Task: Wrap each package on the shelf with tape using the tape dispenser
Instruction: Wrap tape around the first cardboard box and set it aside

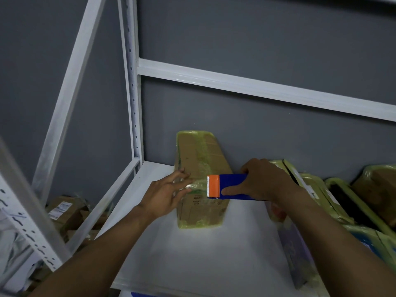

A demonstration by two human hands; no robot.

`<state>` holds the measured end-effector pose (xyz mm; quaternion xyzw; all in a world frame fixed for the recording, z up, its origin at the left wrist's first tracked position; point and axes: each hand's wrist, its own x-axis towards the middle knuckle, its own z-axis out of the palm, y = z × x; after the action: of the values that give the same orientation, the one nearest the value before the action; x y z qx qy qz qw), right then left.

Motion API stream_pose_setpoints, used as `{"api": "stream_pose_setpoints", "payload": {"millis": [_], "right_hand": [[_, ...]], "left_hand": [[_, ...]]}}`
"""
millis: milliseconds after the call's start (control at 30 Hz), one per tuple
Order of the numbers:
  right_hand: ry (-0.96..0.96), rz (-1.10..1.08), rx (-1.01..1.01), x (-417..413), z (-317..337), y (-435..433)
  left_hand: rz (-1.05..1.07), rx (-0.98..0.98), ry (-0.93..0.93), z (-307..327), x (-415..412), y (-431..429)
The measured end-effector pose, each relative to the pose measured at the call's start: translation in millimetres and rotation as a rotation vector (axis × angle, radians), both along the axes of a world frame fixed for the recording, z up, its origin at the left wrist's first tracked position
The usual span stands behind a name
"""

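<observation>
1. Taping is under way on a brown package (201, 155); it stands on the white shelf (192, 264), close to the grey wall (257, 136) at the back, with greenish tape already round its edges.
2. The right hand (265, 181) grips the blue tape dispenser (233, 186); its fingers (231, 191) curl round the body, and the orange end sits on the package.
3. The left hand (165, 194) holds nothing; its fingers (179, 175) lie fairly straight and press the shiny tape (196, 186) down at the package's left side.
4. The package looks like stiff cardboard, so I think it will not squash; it is long and narrow, so it may tip if pushed hard; the taped skin looks slippery; holding it flat on both long sides seems best.
5. More packages (321, 189) lean just beside it on the right, so room there is tight; bare shelf shows in front and to the left, up to the white post (134, 103).
</observation>
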<state>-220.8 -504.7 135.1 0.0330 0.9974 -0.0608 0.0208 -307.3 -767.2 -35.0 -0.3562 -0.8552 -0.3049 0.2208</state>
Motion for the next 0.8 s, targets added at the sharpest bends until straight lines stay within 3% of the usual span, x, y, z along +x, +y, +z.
{"api": "stream_pose_setpoints", "payload": {"millis": [200, 400, 567, 800], "right_hand": [[-0.001, -0.015, 0.04, -2, 6, 1], [-0.031, -0.012, 0.085, -7, 1, -4], [-0.035, -0.008, 0.094, -15, -3, -2], [-0.037, 0.014, 0.041, -13, -8, 1]], "left_hand": [[-0.16, 0.029, -0.036, 8, 9, 1], [-0.125, 0.043, -0.131, 0, 13, -1], [-0.135, -0.104, 0.052, 10, 13, 3], [0.003, -0.018, 0.179, 13, 7, 23]]}}
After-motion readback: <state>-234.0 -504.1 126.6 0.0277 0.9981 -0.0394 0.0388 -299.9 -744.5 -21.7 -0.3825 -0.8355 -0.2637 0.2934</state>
